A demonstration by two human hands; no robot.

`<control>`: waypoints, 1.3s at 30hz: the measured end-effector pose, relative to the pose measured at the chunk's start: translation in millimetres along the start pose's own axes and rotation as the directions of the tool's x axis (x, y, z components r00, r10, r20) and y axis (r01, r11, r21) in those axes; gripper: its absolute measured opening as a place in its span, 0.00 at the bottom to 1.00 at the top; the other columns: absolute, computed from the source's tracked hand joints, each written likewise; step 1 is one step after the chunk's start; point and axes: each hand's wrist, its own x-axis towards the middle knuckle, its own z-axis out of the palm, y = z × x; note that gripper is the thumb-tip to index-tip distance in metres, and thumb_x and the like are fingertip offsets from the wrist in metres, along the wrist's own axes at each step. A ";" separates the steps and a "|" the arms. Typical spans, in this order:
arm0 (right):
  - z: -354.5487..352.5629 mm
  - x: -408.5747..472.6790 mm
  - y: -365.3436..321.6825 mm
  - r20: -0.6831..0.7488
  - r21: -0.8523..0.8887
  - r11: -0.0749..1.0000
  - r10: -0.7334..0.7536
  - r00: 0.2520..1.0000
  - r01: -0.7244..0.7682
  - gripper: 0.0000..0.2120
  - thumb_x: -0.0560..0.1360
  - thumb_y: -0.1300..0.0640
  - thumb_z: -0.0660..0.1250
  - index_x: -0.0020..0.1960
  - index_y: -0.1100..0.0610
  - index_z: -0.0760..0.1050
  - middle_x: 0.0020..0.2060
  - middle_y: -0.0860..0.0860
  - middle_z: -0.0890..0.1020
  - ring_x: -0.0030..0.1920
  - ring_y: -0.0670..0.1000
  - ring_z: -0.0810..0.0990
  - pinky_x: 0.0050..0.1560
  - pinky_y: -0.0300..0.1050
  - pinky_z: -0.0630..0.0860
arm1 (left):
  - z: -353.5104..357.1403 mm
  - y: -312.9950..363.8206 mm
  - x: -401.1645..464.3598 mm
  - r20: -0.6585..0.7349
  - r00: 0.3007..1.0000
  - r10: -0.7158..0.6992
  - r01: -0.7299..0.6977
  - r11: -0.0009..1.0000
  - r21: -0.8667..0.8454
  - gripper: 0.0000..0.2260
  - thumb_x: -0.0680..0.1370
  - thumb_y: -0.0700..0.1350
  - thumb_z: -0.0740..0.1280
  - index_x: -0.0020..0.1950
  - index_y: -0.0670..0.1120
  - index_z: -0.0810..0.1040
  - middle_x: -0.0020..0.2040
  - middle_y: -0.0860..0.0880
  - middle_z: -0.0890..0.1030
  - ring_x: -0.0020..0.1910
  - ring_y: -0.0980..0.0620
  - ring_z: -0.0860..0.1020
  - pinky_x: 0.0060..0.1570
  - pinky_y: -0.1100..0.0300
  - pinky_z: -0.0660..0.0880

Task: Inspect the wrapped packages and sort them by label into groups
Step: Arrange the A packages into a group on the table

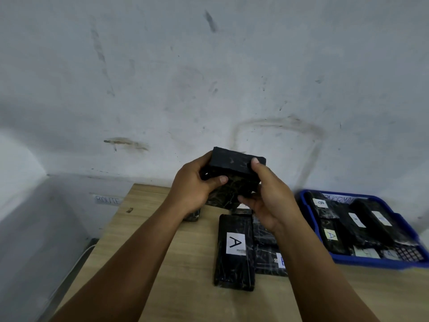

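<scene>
both hands (190, 189) (270, 201) gripping unlabelled-side black package (234, 169) above "a"-labelled package (234, 249), beside "b" package (270, 261)

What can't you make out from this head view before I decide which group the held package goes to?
- Held package: no label shows on the faces turned to the head camera; left hand and right hand cover its ends.
- Package beside the A package: its label is half hidden by the right forearm.
- Blue tray: motion-blurred; the front labels are unreadable.

Scuffed white wall (209, 66), light wooden table (144, 228), grey floor (34, 240)
</scene>
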 end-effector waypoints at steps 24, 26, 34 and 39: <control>-12.7 1.8 -2.3 -0.032 0.138 0.989 0.056 0.998 -0.051 0.16 0.78 0.64 0.71 0.65 0.63 0.75 0.51 0.59 0.85 0.46 0.55 0.84 0.46 0.53 0.85 | 1.1 -19.2 -10.0 0.018 0.991 0.131 -0.124 0.967 -0.222 0.14 0.75 0.43 0.74 0.60 0.52 0.81 0.70 0.52 0.78 0.71 0.61 0.74 0.69 0.61 0.73; -14.4 2.0 3.2 -0.039 0.128 0.990 0.065 0.997 -0.060 0.18 0.77 0.67 0.70 0.67 0.67 0.76 0.50 0.58 0.86 0.47 0.55 0.84 0.49 0.54 0.82 | 0.5 -13.7 -8.2 -0.023 0.999 0.049 -0.054 0.958 -0.283 0.15 0.77 0.45 0.73 0.63 0.50 0.81 0.63 0.53 0.83 0.64 0.60 0.79 0.61 0.64 0.76; -13.3 -2.3 -0.4 -0.025 0.036 0.999 0.019 1.000 -0.018 0.18 0.78 0.67 0.71 0.67 0.60 0.77 0.52 0.58 0.88 0.48 0.55 0.87 0.52 0.56 0.84 | -6.6 -11.7 4.3 0.069 0.817 -0.572 0.569 0.783 -0.250 0.07 0.76 0.51 0.74 0.50 0.49 0.84 0.45 0.51 0.86 0.41 0.55 0.82 0.47 0.56 0.71; -0.1 -8.5 6.9 -0.114 0.190 0.982 0.001 0.993 0.021 0.37 0.69 0.38 0.77 0.70 0.57 0.73 0.60 0.59 0.85 0.57 0.57 0.86 0.59 0.58 0.84 | 4.3 -9.2 4.3 0.045 0.781 -0.623 0.540 0.638 -0.549 0.06 0.76 0.46 0.75 0.50 0.46 0.82 0.46 0.49 0.86 0.39 0.54 0.82 0.54 0.55 0.73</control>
